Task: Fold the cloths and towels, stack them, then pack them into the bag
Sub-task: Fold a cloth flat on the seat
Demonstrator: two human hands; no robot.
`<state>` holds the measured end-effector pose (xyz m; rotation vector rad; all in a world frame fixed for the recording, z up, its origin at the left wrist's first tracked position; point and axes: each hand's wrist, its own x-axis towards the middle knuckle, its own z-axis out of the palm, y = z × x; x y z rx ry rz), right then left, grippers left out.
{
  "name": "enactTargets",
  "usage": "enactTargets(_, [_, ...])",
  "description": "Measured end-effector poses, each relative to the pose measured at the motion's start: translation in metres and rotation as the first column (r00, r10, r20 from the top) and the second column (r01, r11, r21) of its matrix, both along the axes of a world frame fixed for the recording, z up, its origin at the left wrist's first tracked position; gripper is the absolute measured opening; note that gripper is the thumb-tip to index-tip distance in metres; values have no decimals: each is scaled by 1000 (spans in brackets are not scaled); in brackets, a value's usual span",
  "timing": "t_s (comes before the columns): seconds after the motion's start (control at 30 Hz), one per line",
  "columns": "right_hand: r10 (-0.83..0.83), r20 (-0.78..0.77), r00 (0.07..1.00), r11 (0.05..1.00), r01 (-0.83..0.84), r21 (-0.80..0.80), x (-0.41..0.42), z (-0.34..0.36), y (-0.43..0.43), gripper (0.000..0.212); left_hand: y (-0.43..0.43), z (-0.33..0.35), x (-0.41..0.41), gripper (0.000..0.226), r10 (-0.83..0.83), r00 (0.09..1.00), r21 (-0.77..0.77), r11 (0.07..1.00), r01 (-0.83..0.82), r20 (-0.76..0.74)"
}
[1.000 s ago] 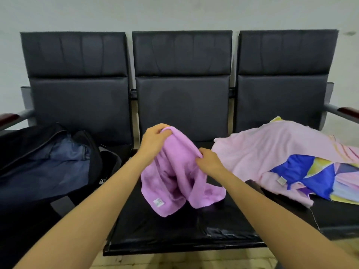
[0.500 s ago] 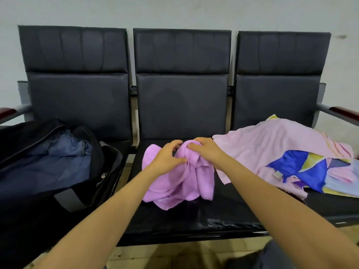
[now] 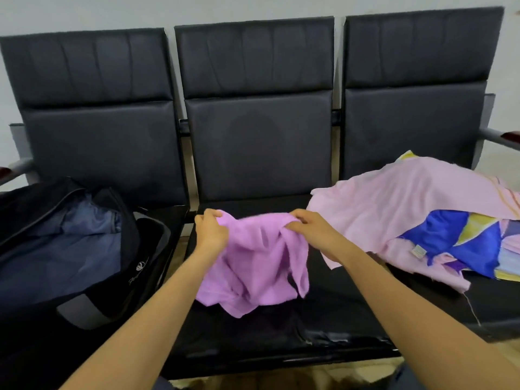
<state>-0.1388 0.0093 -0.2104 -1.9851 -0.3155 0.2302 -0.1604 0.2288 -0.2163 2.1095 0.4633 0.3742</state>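
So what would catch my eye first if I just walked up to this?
The purple towel stands out first, held over the middle seat with the left hand and right hand pinching its top edge. A rumpled pink cloth with blue and yellow patches lies to the right, and an open dark bag sits to the left.

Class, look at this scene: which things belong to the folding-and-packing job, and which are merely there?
Belong to the job:
purple towel, gripped along its top edge by the left hand and right hand; pink cloth; blue-and-yellow patterned fabric; open black bag.

Merely there:
black bench; armrest; wall.
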Motion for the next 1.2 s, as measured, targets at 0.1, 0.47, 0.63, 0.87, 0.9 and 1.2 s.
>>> enactTargets(0.1, [38,39,999,999,-38,-2,9,0,14,15,-19,-8,-6,33,-254,950,-34,964,264,180])
enactTargets(0.47, [175,-29,984,980,-177,-93,36,-7,4,21,-18,-22,10,29,-295,954,323,909,264,48])
enactTargets(0.63, [244,45,969,829,-184,-527,45,-21,7,23,-7,-15,10,27,-244,969,1,970,244,29])
enactTargets(0.87, [191,8,982,981,-190,-46,43,-11,12,17,7,-7,-1,26,-558,722,25,784,621,-409])
enactTargets(0.9, [196,46,980,979,-193,-61,41,-10,14,16,9,-12,-1,25,-540,696,77,761,644,-474])
enactTargets(1.2, [337,-154,929,721,-360,-593,34,-26,8,33,8,1,-1,22,-619,774,-254,776,577,-136])
